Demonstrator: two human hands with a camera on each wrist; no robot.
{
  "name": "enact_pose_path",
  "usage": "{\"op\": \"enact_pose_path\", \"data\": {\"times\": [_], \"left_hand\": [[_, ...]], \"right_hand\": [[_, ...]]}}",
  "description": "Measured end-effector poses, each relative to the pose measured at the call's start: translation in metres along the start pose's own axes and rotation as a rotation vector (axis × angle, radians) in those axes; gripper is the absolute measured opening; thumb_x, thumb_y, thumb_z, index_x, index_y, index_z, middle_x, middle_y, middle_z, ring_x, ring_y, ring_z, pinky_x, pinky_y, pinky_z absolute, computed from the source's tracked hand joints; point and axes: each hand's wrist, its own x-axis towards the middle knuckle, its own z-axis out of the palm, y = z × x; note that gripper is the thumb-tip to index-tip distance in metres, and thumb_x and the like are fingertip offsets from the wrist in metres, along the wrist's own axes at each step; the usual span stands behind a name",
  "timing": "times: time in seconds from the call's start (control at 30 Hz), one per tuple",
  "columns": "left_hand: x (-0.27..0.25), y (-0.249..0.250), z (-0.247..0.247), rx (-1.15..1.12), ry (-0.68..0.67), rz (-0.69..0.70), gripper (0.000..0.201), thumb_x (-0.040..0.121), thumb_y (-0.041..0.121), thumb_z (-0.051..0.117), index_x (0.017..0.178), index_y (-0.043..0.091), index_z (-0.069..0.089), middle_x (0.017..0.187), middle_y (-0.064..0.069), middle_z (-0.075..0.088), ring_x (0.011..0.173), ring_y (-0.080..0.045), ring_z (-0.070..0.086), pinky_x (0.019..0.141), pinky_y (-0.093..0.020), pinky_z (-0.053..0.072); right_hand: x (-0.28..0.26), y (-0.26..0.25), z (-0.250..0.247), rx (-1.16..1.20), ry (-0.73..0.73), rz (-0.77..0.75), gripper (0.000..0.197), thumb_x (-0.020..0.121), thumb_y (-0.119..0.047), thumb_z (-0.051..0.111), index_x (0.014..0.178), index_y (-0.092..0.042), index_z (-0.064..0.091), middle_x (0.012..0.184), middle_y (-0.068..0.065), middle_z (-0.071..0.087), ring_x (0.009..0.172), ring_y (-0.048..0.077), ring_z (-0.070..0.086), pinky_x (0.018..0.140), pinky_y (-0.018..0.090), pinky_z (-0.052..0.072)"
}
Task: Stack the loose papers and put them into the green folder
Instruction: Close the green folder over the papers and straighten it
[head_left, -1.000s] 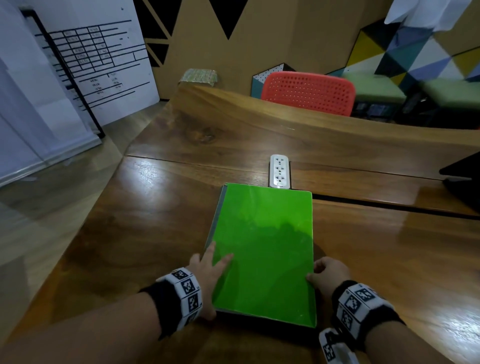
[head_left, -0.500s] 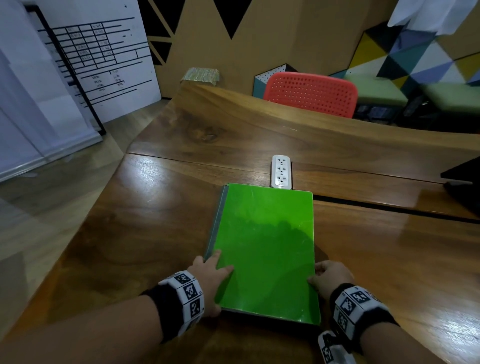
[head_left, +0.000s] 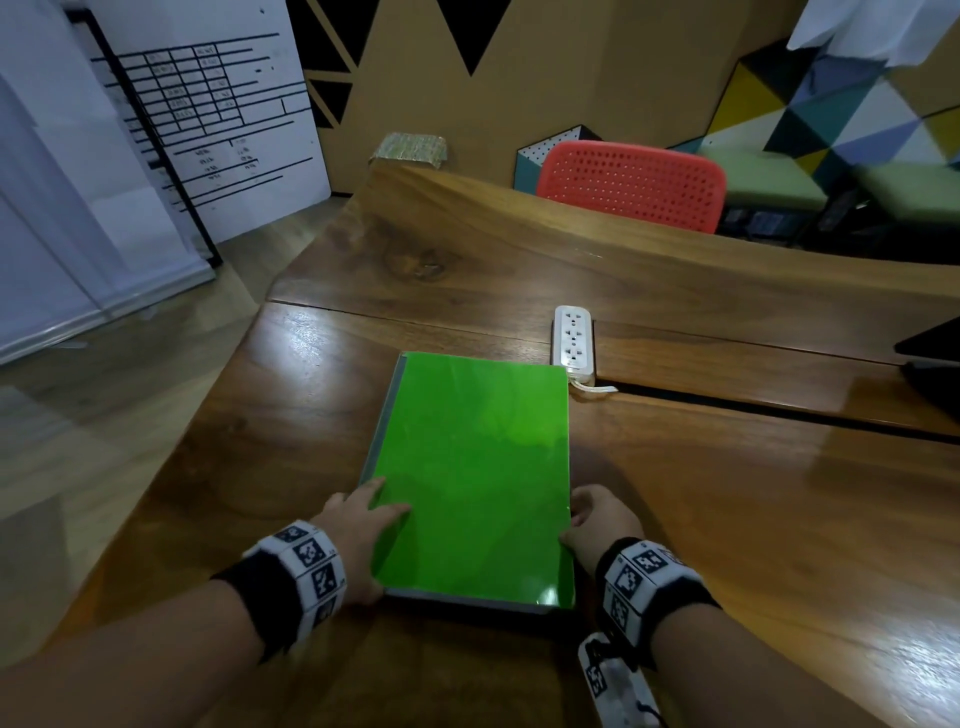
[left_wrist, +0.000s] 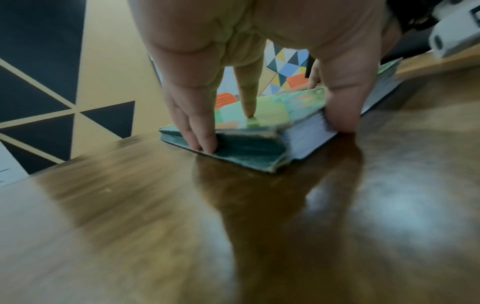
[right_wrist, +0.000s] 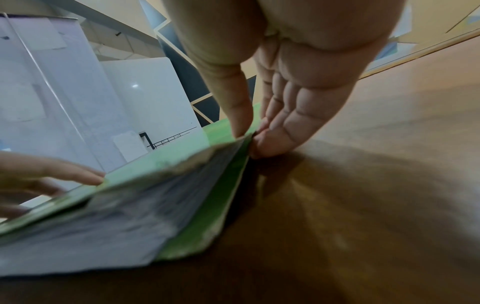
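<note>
The green folder (head_left: 467, 467) lies closed on the wooden table (head_left: 727, 493), with a stack of papers (right_wrist: 116, 226) showing inside along its near edge. My left hand (head_left: 358, 525) rests on the folder's near left corner. Its fingers (left_wrist: 205, 142) lie fairly straight against the spine side, one fingertip presses on the cover, and the thumb sits at the near edge. My right hand (right_wrist: 250, 142) pinches the folder's right edge near the front corner, thumb on the cover and curled fingers at the edge below.
A white power strip (head_left: 573, 338) lies just beyond the folder's far right corner, beside a slot in the table. A red chair (head_left: 631, 184) stands behind the table. A dark object (head_left: 935, 353) sits at the right edge. The table's left edge drops to the floor.
The folder has slid left and a little nearer, uncovering the near end of the power strip. My left hand has drawn back toward the near left corner.
</note>
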Motion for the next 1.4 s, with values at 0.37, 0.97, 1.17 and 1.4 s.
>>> {"op": "enact_pose_path", "data": {"times": [0.37, 0.97, 1.17, 1.4], "left_hand": [[0.012, -0.021, -0.005, -0.029, 0.004, 0.01, 0.102, 0.065, 0.035, 0.078, 0.142, 0.045, 0.012, 0.157, 0.009, -0.001, 0.14, -0.026, 0.018, 0.109, -0.045, 0.037], [0.006, -0.023, -0.006, -0.198, 0.013, -0.074, 0.122, 0.052, 0.06, 0.078, 0.146, 0.037, 0.003, 0.158, 0.004, -0.002, 0.143, -0.027, 0.013, 0.115, -0.045, 0.026], [0.004, -0.025, -0.004, -0.265, 0.063, -0.097, 0.122, 0.054, 0.055, 0.079, 0.147, 0.033, 0.003, 0.158, 0.002, 0.001, 0.143, -0.025, 0.015, 0.116, -0.042, 0.026], [0.001, -0.026, -0.003, -0.208, 0.06, -0.028, 0.109, 0.057, 0.058, 0.076, 0.142, 0.047, 0.008, 0.157, 0.002, 0.002, 0.141, -0.028, 0.016, 0.113, -0.045, 0.03]], "right_hand": [[0.014, -0.025, 0.003, -0.133, -0.004, 0.034, 0.033, 0.082, -0.011, 0.063, 0.114, -0.017, 0.056, 0.119, 0.005, 0.061, 0.109, 0.021, 0.058, 0.091, 0.03, 0.048], [-0.007, -0.023, 0.012, 0.006, -0.03, 0.077, 0.028, 0.089, -0.017, 0.056, 0.116, -0.012, 0.063, 0.116, 0.007, 0.066, 0.096, 0.02, 0.062, 0.079, 0.026, 0.048], [0.0, -0.033, 0.005, 0.103, 0.0, 0.04, 0.031, 0.091, -0.014, 0.051, 0.121, -0.013, 0.059, 0.123, 0.007, 0.063, 0.106, 0.022, 0.06, 0.093, 0.034, 0.05], [0.005, -0.028, 0.0, 0.416, 0.045, 0.052, 0.029, 0.087, -0.001, 0.042, 0.079, -0.019, 0.064, 0.094, 0.007, 0.07, 0.089, 0.025, 0.066, 0.084, 0.046, 0.056]]}}
